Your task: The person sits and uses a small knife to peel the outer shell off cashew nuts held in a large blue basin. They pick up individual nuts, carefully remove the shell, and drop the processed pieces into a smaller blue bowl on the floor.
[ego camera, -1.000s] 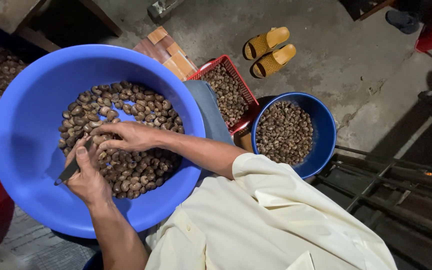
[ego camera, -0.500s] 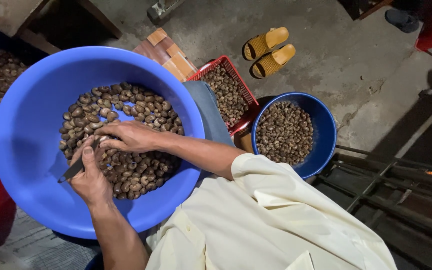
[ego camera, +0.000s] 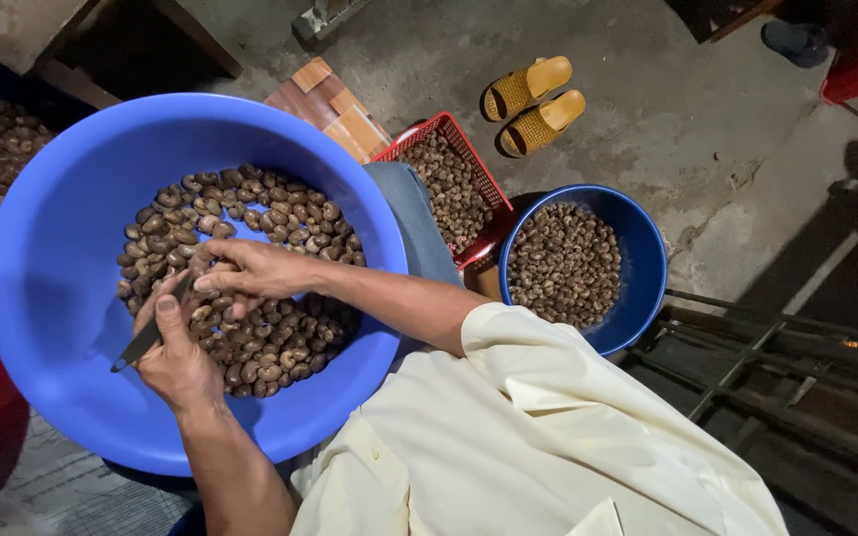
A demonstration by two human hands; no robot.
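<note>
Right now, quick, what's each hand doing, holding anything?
Left hand: closed around a dark knife over the big blue basin.
Right hand: fingers curled on the brown nuts; whether it grips one cannot be told.

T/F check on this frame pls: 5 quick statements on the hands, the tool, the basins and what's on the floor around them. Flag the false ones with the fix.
1. The left hand holds a dark, thin blade-like tool over the large blue basin. True.
2. The right hand rests on the nuts inside the large basin. True.
3. The red basket is empty. False: it holds brown nuts.
4. A pair of yellow sandals lies on the concrete floor beyond the basket. True.
5. The smaller blue bowl holds water only. False: it is filled with brown nuts.
</note>
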